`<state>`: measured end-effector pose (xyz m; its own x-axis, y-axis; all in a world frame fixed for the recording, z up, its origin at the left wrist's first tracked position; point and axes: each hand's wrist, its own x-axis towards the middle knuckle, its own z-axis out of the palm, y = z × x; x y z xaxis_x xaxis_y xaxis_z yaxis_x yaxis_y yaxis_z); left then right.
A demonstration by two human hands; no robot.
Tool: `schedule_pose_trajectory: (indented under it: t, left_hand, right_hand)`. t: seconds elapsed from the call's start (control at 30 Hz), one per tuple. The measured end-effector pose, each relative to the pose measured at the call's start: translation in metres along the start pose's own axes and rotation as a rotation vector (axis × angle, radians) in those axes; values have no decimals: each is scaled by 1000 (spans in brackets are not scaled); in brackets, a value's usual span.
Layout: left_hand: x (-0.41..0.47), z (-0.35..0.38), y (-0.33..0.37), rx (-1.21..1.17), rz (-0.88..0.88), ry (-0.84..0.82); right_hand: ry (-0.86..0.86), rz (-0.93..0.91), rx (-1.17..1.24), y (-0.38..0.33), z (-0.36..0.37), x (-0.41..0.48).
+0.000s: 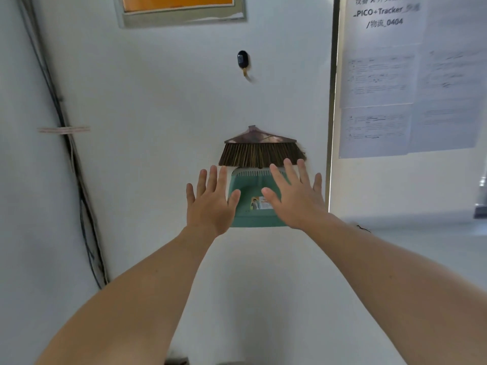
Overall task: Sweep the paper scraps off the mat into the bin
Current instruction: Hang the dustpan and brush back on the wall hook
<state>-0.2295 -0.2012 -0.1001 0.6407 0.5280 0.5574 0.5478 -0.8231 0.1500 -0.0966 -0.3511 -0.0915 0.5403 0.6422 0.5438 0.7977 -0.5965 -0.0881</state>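
We see two bare hands raised with fingers spread and holding nothing: our left hand (209, 200) and our right hand (295, 197), both in front of one teal plastic dustpan (250, 196) that stands against a white wall (158, 101). One broom head with brown bristles and a dark reddish cap (259, 150) sits just above the dustpan; the right fingertips overlap its bristles, though we cannot tell whether they touch. No paper scraps, mat or bin appear in this view. One black oval hook (243, 59) is fixed higher on the wall. A bundle of dark cables (66, 143) runs down the left, held by one strip of tape. Several printed sheets (382, 80) hang on a panel at right; we read "PICO+Tracker" and "0404". The dustpan bears one small picture label (259, 202), its text too small to read.
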Motion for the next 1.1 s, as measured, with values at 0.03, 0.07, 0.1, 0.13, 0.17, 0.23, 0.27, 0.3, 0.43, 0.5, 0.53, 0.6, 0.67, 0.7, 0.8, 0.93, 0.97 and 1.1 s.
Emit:
schedule_pose_trajectory:
  t: [0.03, 0.07, 0.1, 0.13, 0.17, 0.23, 0.27, 0.3, 0.43, 0.5, 0.53, 0.6, 0.67, 0.7, 0.8, 0.93, 0.97, 1.1]
  left_hand:
    - [-5, -2, 0, -7, 1, 4]
    - [-10, -5, 1, -18, 1, 5]
    - [-14, -6, 3, -26, 0, 4]
    - [-19, -7, 4, -32, -2, -1]
    - [-23, -8, 5, -38, -4, -7]
    - [-32, -9, 9, -55, -9, -17]
    - [-35, -8, 10, -60, -10, -21]
    - [-40, -7, 12, -61, -13, -27]
    - [-62, 4, 23, -60, -31, -58]
    - [-79, 13, 32, -55, -46, -84]
    - [-88, 18, 37, -48, -54, -102]
    - [-108, 27, 48, -32, -70, -135]
    - [-133, 36, 63, -26, -84, -176]
    - [-147, 40, 72, -22, -91, -196]
    - [-193, 50, 103, -24, -120, -248]
    - [-263, 60, 155, -51, -178, -306]
    - [-284, 63, 171, -57, -195, -325]
    - [-363, 79, 232, -63, -254, -408]
  right_hand:
    - [2, 0, -2, -1, -3, -6]
    - [-1, 1, -2, -2, -6, -11]
    - [-4, 1, -2, -2, -8, -15]
    - [-8, 1, -1, -3, -9, -19]
    - [-11, 3, 1, -3, -10, -23]
    - [-21, 10, 8, -2, -10, -32]
    - [-29, 12, 13, -1, -9, -36]
    - [-39, 14, 17, 1, -8, -41]
    - [-77, 35, 31, 10, -2, -69]
    - [-91, 48, 31, 17, 1, -89]
    - [-99, 55, 30, 22, 2, -100]
    - [-118, 62, 25, 33, 6, -123]
    - [-154, 53, 12, 50, 7, -152]
    - [-185, 53, 13, 60, 7, -167]
    - [-271, 69, 35, 91, 7, -213]
    - [-360, 49, 47, 138, 5, -285]
    - [-388, 48, 54, 152, 4, -306]
    - [-509, 63, 84, 202, 2, -388]
